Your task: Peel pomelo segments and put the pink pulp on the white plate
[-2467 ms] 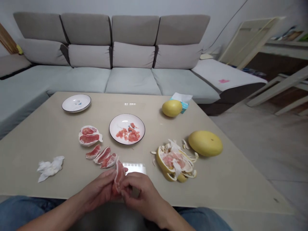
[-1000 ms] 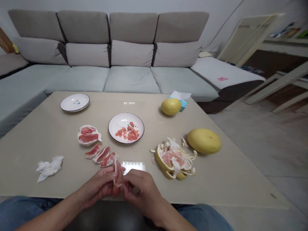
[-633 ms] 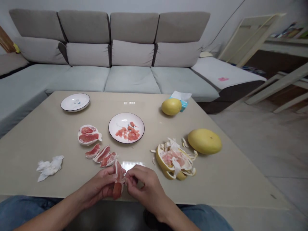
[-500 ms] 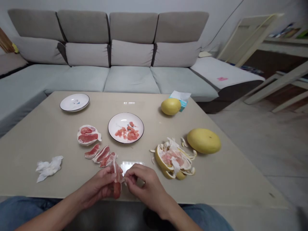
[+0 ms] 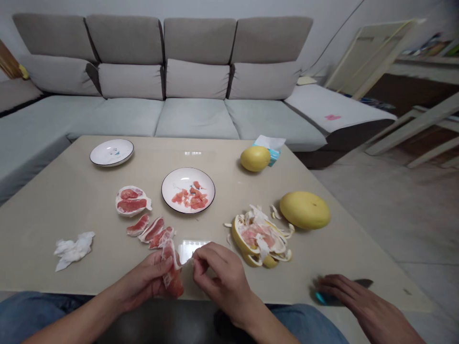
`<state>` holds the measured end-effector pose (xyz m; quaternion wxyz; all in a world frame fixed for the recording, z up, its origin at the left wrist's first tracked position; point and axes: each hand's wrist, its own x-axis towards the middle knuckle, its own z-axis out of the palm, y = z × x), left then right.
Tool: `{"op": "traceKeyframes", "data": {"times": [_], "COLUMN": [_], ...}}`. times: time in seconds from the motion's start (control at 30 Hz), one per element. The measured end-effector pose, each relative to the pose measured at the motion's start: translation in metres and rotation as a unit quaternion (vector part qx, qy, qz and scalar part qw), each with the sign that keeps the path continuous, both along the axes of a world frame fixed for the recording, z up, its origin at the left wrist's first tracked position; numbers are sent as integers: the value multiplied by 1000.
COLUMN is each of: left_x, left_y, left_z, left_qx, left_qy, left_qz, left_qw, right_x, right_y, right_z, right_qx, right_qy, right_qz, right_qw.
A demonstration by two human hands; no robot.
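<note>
Left hand [image 5: 141, 279] half closed, fingers cupped around a pomelo segment [image 5: 172, 282], which is held just above the near edge of the surface [image 5: 229, 165]. Part of the segment is hidden behind those fingers. Right hand [image 5: 222, 282] mostly closed, thumb and forefinger pinching a thin white membrane strip [image 5: 184, 262] that runs from the segment; the exact pinch point is hidden.

Lower right: another person's hand [image 5: 344, 290], blurred, over a knife [image 5: 364, 283]. Dark blade shows; the teal handle [image 5: 320, 298] is mostly covered, so grip cannot be told.

On the surface: a row of three peeled segments [image 5: 150, 228] beside a split segment in its membrane [image 5: 131, 201]; a white plate [image 5: 208, 186] with pink pulp pieces; a second white plate [image 5: 111, 152]; a heap of rind and pith [image 5: 260, 239]; two whole pomelos [image 5: 305, 210] [image 5: 255, 158]; crumpled tissue [image 5: 73, 251]. A tissue box [image 5: 271, 153] sits partly behind the farther pomelo.
</note>
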<state>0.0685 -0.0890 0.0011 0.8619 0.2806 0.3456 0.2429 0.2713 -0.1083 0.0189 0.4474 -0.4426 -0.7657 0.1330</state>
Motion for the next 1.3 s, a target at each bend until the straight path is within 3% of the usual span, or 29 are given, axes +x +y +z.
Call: {"op": "traceKeyframes", "data": {"times": [0.13,0.3,0.47,0.6,0.73,0.87,1.03,1.3], "left_x": [1,1,-2,-5,-4,-3,-4,-2], "left_y": [1,7,15,17,14,12,13,15], "left_z": [4,6,7,8,13,15,13,17], "left_qx": [23,124,215,252,233,188,180,186], "left_qy": [45,152,234,230,189,172,195,225], "left_qz": [-11,19,51,68,8,-36,4,85], "left_qw": [999,980,947,937,954,966,964,953], "right_x": [1,-1,-10,-10,-2,2,-6,-35], "right_y": [-4,-9,-13,-12,-5,-5,-15,-31], "right_z": [-2,-6,-6,-3,-1,0,-1,-17], "right_qx": [98,159,117,68,49,98,127,116], "right_qy": [-70,-124,-105,-46,-14,-60,-117,-87], "right_qz": [-25,-27,2,14,-14,-25,4,62], "right_qw": [992,979,988,997,999,993,985,987]}}
